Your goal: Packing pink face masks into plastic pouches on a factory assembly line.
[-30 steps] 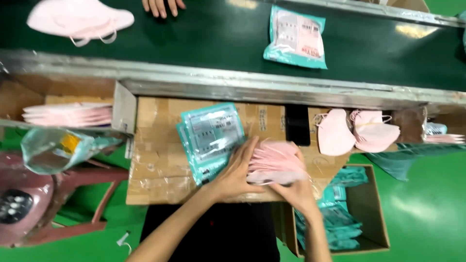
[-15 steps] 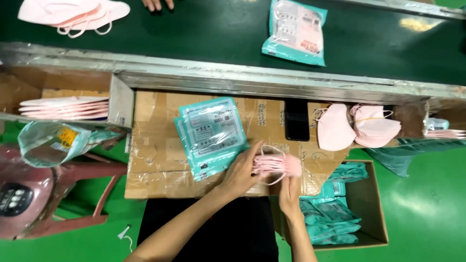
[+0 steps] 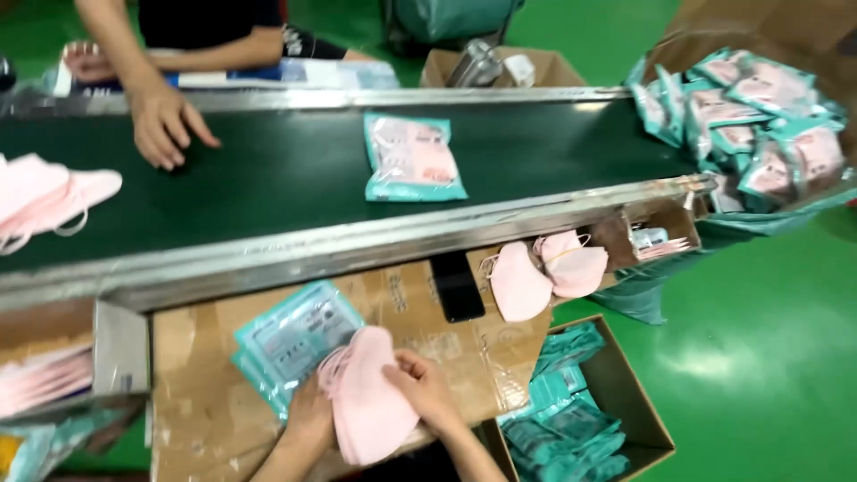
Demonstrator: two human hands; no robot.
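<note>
Both hands grip a stack of soft pink fabric face masks (image 3: 370, 406) over the cardboard-covered surface (image 3: 196, 393). The left hand (image 3: 308, 419) clasps its underside; the right hand (image 3: 424, 388) pinches its edge, beside teal plastic pouches (image 3: 290, 339).

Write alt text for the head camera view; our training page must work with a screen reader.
Both hands, left hand and right hand, grip a stack of pink face masks over a cardboard work surface, beside teal pouches. Beyond, a sealed mask packet lies on a dark green conveyor belt, where another person's hand rests.

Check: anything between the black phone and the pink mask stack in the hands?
Only bare cardboard between phone and mask stack, per the head view.
</note>
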